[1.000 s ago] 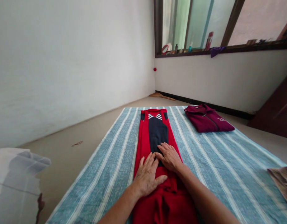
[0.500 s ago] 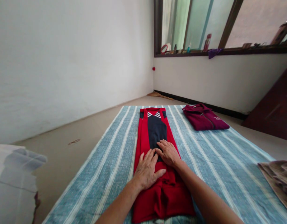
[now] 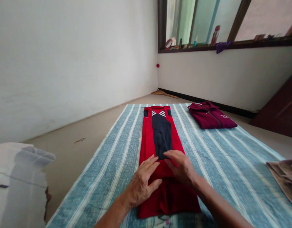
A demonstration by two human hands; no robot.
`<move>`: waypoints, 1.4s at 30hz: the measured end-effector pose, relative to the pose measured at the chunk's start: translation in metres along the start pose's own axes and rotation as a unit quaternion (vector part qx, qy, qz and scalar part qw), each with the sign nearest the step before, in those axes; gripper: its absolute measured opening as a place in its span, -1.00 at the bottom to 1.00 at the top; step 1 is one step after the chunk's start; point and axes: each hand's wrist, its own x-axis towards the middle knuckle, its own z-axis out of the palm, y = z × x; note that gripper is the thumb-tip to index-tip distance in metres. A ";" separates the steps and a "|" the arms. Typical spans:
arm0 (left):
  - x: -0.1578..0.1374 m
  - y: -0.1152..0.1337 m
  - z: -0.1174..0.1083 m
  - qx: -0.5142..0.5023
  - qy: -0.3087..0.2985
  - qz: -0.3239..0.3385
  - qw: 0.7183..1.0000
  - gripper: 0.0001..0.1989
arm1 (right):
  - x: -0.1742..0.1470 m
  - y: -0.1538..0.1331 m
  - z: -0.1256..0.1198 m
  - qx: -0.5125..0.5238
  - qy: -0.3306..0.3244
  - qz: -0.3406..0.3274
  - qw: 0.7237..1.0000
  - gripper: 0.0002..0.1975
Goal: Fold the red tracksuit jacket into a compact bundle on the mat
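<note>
A red garment (image 3: pixel 178 139) with a dark navy panel and white stripes lies folded into a long narrow strip on a blue striped bedsheet (image 3: pixel 112 158). My left hand (image 3: pixel 144 180) is over its left side, fingers spread and thumb pointing inward. On the other side, my right hand (image 3: pixel 180 164) hovers at or just above the cloth, fingers bent loosely and nothing held. Both hands are around the lower edge of the navy panel. Whether the fingertips touch the fabric is hard to tell. The near end of the garment lies between my forearms.
A folded maroon zip garment (image 3: pixel 211 117) lies at the far right of the bed. Brown patterned cloth (image 3: pixel 285 177) sits at the right edge. White covered bulk (image 3: pixel 20 183) stands at the left. A broom (image 3: pixel 165 93) lies on the floor by the wall.
My hands have lifted a little from lying flat on the red garment and drawn slightly toward me and apart. The camera view has shifted slightly.
</note>
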 end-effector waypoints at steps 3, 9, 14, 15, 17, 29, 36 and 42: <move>-0.009 0.002 -0.001 -0.018 -0.001 0.018 1.000 -0.52 | -0.035 -0.023 -0.008 0.021 -0.030 -0.110 0.993 -0.75; -0.020 0.000 0.004 -0.043 -0.006 0.023 0.999 -0.53 | -0.070 -0.044 -0.010 -0.061 -0.141 -0.162 0.975 -0.78; -0.023 0.001 0.007 -0.030 -0.027 0.006 0.999 -0.53 | -0.069 -0.046 -0.007 -0.101 -0.148 -0.200 0.963 -0.72; -0.024 0.001 0.007 -0.026 -0.033 0.004 0.999 -0.53 | -0.069 -0.045 -0.007 -0.100 -0.145 -0.204 0.963 -0.72; -0.025 0.000 0.009 -0.019 -0.046 0.006 0.999 -0.50 | -0.070 -0.043 -0.005 -0.089 -0.142 -0.203 0.965 -0.70; -0.025 0.003 -0.008 0.021 -0.192 0.019 0.981 -0.10 | -0.075 -0.033 -0.001 -0.048 -0.184 -0.164 0.968 -0.79; -0.028 -0.001 -0.004 0.040 -0.182 0.033 0.982 -0.13 | -0.074 -0.030 0.012 -0.076 -0.124 -0.231 0.962 -0.78; -0.033 -0.007 -0.002 0.045 -0.176 0.035 0.983 -0.07 | -0.074 -0.025 0.016 -0.133 -0.054 -0.292 0.946 -0.76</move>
